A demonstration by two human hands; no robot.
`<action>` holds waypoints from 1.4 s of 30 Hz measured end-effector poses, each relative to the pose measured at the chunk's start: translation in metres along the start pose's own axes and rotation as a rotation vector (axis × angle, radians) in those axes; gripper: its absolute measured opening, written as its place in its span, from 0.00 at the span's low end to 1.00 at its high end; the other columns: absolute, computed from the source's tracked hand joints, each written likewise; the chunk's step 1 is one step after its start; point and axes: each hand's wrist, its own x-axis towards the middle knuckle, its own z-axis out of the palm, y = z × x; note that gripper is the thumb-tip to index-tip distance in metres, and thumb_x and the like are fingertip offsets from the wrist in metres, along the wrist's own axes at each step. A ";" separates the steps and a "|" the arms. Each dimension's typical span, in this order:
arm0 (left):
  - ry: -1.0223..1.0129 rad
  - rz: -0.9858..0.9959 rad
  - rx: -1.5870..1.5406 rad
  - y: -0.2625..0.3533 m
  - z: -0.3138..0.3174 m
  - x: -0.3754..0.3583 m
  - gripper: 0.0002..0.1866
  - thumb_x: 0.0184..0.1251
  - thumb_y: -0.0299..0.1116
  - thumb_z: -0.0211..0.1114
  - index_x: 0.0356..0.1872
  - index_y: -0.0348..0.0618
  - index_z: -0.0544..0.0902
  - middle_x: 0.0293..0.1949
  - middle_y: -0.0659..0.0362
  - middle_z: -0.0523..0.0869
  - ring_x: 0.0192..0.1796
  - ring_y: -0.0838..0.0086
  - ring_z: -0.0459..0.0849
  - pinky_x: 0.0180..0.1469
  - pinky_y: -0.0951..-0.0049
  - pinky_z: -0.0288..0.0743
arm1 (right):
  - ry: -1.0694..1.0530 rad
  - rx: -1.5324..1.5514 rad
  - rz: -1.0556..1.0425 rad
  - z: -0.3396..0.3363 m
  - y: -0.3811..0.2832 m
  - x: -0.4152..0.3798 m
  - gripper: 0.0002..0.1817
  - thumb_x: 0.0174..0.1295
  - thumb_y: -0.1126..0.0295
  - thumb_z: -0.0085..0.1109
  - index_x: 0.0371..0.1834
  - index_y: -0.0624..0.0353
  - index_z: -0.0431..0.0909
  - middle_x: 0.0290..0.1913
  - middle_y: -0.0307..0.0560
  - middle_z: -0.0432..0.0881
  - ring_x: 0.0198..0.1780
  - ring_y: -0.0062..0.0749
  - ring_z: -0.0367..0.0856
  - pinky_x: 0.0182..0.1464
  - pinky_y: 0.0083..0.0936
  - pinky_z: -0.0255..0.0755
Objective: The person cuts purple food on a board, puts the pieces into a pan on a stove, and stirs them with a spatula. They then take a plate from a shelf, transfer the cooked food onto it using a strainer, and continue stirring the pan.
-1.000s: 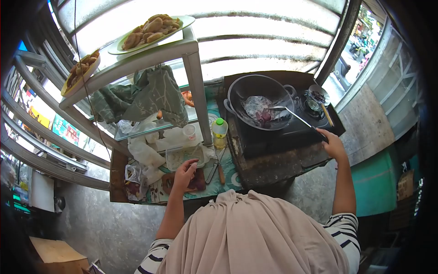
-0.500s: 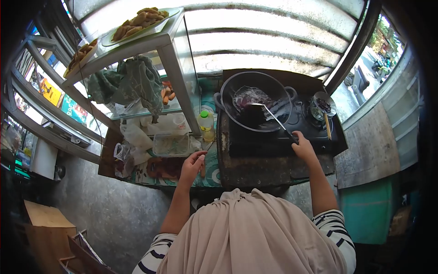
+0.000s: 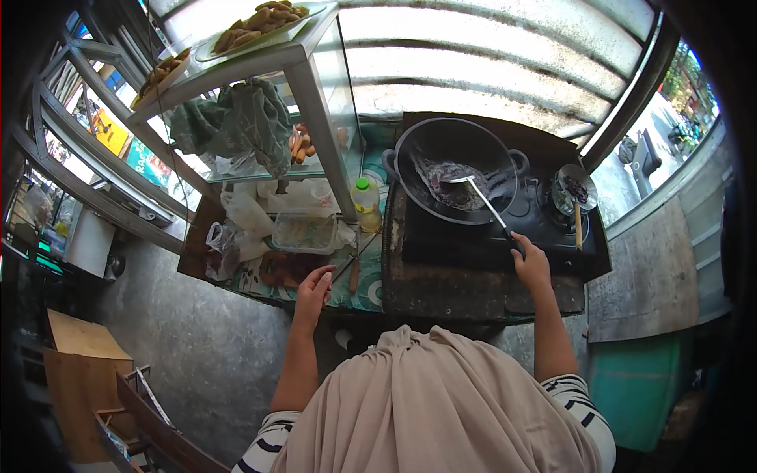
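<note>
My right hand (image 3: pixel 532 264) is closed around the black handle of a metal spatula (image 3: pixel 490 207), at the front right of the wok. The spatula's blade rests in dark, pale-streaked food (image 3: pixel 451 189) at the bottom of a large two-handled wok (image 3: pixel 418 144), which sits on the black stove (image 3: pixel 441 246). Its contents are too dark to name. My left hand (image 3: pixel 314 290) hovers by the counter's front edge, empty, fingers loosely bent and thumb apart. Closest to it are a wooden-handled knife (image 3: pixel 354 276) and a reddish-brown board (image 3: pixel 284 268).
A small pan (image 3: pixel 569 180) with a wooden-handled utensil stands on the right burner. Left of the stove are a yellow-green-capped bottle (image 3: pixel 367 206), a clear plastic tub (image 3: pixel 303 236) and plastic bags (image 3: pixel 244 213). A glass display case (image 3: pixel 302 83) bears plates of fried food (image 3: pixel 260 24).
The view has shifted slightly. The food now lies spread lower in the wok, around the spatula blade. My left hand has drawn left, uncovering more of the knife.
</note>
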 end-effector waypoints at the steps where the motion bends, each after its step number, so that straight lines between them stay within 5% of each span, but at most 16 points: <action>1: 0.007 0.001 0.001 0.000 0.001 -0.003 0.13 0.68 0.34 0.57 0.49 0.40 0.79 0.25 0.69 0.71 0.21 0.88 0.65 0.22 0.88 0.58 | -0.003 0.003 -0.005 -0.002 0.000 -0.003 0.20 0.58 0.67 0.57 0.56 0.42 0.73 0.43 0.57 0.81 0.47 0.56 0.77 0.48 0.43 0.71; 6: 0.001 -0.024 -0.011 -0.005 0.000 -0.009 0.13 0.68 0.34 0.57 0.49 0.40 0.79 0.25 0.69 0.71 0.22 0.88 0.65 0.23 0.87 0.58 | -0.078 0.073 -0.142 -0.031 0.008 -0.013 0.20 0.56 0.69 0.59 0.54 0.47 0.74 0.44 0.56 0.81 0.47 0.54 0.78 0.49 0.40 0.71; 12: 0.008 -0.008 -0.003 -0.003 -0.002 -0.011 0.13 0.68 0.34 0.56 0.49 0.40 0.79 0.26 0.69 0.71 0.23 0.88 0.65 0.24 0.87 0.59 | -0.143 -0.065 -0.029 -0.064 -0.029 -0.020 0.20 0.55 0.69 0.60 0.54 0.48 0.74 0.40 0.57 0.81 0.45 0.56 0.78 0.47 0.42 0.71; 21: -0.021 0.011 -0.025 -0.001 0.008 -0.006 0.14 0.69 0.35 0.56 0.51 0.42 0.78 0.25 0.69 0.72 0.21 0.89 0.65 0.20 0.88 0.53 | -0.205 -0.176 -0.077 -0.032 -0.034 -0.002 0.22 0.60 0.67 0.55 0.58 0.47 0.66 0.32 0.63 0.81 0.41 0.60 0.79 0.44 0.48 0.71; 31: 0.061 -0.002 -0.046 -0.013 0.001 -0.022 0.13 0.68 0.36 0.57 0.50 0.43 0.79 0.25 0.71 0.72 0.24 0.89 0.67 0.25 0.88 0.58 | -0.143 -0.037 -0.192 -0.010 -0.017 0.019 0.23 0.58 0.69 0.55 0.59 0.48 0.66 0.38 0.64 0.80 0.44 0.62 0.78 0.46 0.49 0.70; 42: 0.030 -0.001 -0.027 -0.016 0.013 -0.020 0.13 0.69 0.36 0.56 0.50 0.43 0.79 0.26 0.71 0.73 0.25 0.89 0.68 0.25 0.88 0.58 | -0.135 -0.123 -0.093 -0.018 -0.009 0.022 0.23 0.59 0.67 0.54 0.60 0.42 0.67 0.37 0.60 0.81 0.42 0.58 0.79 0.44 0.48 0.72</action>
